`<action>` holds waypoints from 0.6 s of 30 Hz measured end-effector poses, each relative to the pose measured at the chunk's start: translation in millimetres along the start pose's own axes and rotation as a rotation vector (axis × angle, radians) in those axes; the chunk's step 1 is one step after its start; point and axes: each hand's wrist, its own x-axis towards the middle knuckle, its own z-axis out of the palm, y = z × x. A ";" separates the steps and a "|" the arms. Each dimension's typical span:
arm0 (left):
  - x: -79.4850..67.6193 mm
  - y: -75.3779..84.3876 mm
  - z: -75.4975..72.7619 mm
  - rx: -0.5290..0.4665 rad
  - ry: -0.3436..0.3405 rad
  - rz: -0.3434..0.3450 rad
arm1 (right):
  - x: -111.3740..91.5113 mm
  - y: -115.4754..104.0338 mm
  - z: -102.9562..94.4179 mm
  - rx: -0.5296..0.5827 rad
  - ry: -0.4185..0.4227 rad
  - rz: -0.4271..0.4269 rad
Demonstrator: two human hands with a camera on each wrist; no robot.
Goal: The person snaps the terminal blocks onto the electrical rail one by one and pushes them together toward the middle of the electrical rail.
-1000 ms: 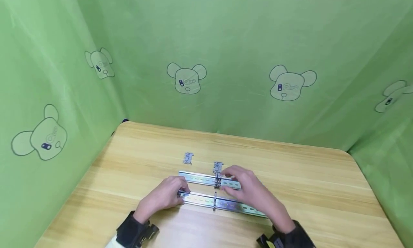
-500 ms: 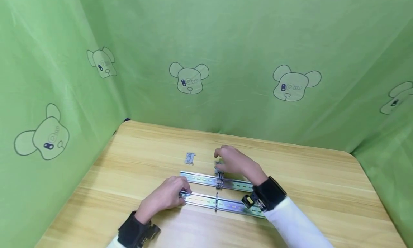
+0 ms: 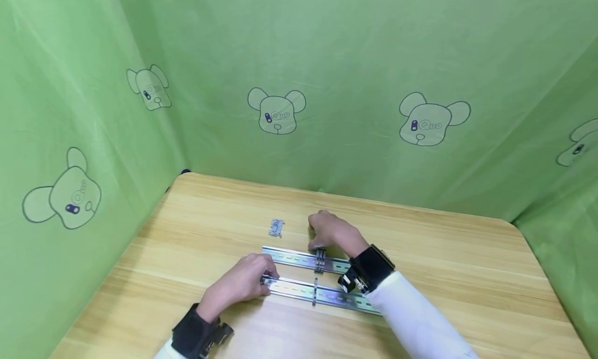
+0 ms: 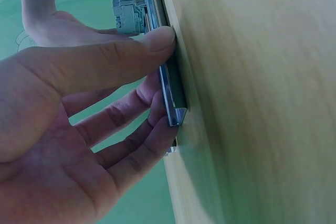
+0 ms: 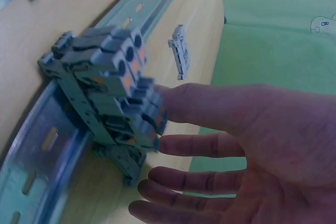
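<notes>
My left hand [image 3: 240,281] grips the left end of the front DIN rail [image 3: 294,288], thumb on one side and fingers on the other in the left wrist view [image 4: 173,87]. One thin terminal block [image 3: 315,292] stands on that rail. Behind it lies the rear DIN rail [image 3: 289,256], with several grey terminal blocks [image 5: 110,77] clipped side by side on it. My right hand [image 3: 333,232] reaches down just behind these blocks. In the right wrist view its fingers [image 5: 189,179] are spread, near a loose grey terminal block [image 5: 126,162] partly hidden by the clipped ones.
Another loose terminal block [image 3: 276,228] lies flat on the wooden table [image 3: 219,203], behind the rear rail's left part. A green curtain [image 3: 345,156] with mouse-head drawings hangs along the table's back and sides. My right forearm passes over the right part of both rails.
My right hand has left the clipped blocks on the rear rail, moved back and lowered to the loose block behind them. The left hand keeps its grip on the front rail.
</notes>
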 end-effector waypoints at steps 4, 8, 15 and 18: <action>0.2 -1.6 1.1 0.000 0.001 0.000 | 2.8 -1.0 3.3 0.011 -0.004 0.022; 0.0 -3.8 1.9 0.000 0.000 -0.003 | 5.8 -1.6 5.6 0.029 -0.007 0.040; -0.2 -1.7 -0.9 -0.006 0.000 0.001 | 10.3 -3.5 8.1 0.029 -0.017 0.065; 0.3 -1.4 -1.1 -0.011 -0.002 -0.001 | 10.9 -4.2 8.4 0.030 -0.022 0.076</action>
